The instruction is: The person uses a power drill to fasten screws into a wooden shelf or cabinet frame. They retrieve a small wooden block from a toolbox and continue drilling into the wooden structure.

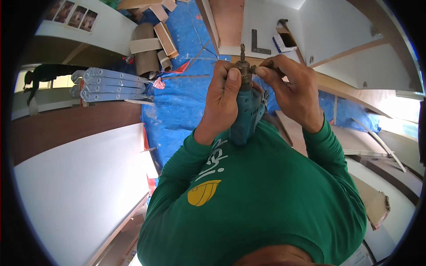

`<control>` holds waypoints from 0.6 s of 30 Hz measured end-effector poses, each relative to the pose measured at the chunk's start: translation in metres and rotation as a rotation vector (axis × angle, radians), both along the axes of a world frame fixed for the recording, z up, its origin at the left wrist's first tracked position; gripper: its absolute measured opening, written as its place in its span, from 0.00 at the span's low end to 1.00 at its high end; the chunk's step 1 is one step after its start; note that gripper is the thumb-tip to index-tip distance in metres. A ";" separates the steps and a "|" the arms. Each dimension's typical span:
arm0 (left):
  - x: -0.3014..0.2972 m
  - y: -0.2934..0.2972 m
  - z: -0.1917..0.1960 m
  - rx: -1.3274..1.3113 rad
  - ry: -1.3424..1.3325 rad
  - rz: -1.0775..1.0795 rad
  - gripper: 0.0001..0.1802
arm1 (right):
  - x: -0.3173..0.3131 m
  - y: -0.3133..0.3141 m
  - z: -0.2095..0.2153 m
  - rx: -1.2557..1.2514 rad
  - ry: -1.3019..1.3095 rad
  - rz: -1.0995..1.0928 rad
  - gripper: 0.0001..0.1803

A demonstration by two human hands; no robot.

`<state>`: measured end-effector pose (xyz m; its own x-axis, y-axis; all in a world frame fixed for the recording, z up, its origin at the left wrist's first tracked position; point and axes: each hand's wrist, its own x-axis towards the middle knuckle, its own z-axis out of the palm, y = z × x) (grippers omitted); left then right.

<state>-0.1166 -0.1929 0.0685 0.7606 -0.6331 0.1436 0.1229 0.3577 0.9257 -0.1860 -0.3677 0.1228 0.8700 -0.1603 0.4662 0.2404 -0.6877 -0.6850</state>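
Observation:
A teal power drill [246,116] is held upright close to my chest, its bit [242,53] pointing away from me. My left hand [223,91] wraps round the front of the drill, with the thumb pressed along the metal chuck [243,67]. On the other side, my right hand [296,86] pinches a dark chuck key [254,69] whose toothed head meets the side of the chuck. The drill's grip and lower part are mostly hidden behind its body and my hands.
Beyond the drill, an open white cabinet holds a black-and-silver try square [256,43], a hammer [284,23] and a small box [284,42]. A folded aluminium ladder [115,85] lies left. Wood offcuts [165,41] rest on blue sheeting [175,126]. A white panel [84,190] stands near left.

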 end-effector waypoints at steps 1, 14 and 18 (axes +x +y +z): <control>-0.001 -0.001 0.000 0.029 -0.009 0.000 0.20 | -0.003 0.000 0.000 0.168 0.106 -0.001 0.13; -0.013 -0.008 -0.005 0.119 0.006 0.104 0.16 | -0.009 -0.016 -0.011 1.336 0.553 0.175 0.16; -0.013 -0.019 -0.007 0.140 0.050 0.085 0.17 | -0.014 -0.024 -0.035 1.524 0.438 0.214 0.14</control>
<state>-0.1296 -0.2120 0.0612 0.8163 -0.5773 0.0191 0.1448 0.2365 0.9608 -0.2004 -0.3916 0.0875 0.9541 -0.0843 -0.2873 -0.1522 0.6898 -0.7078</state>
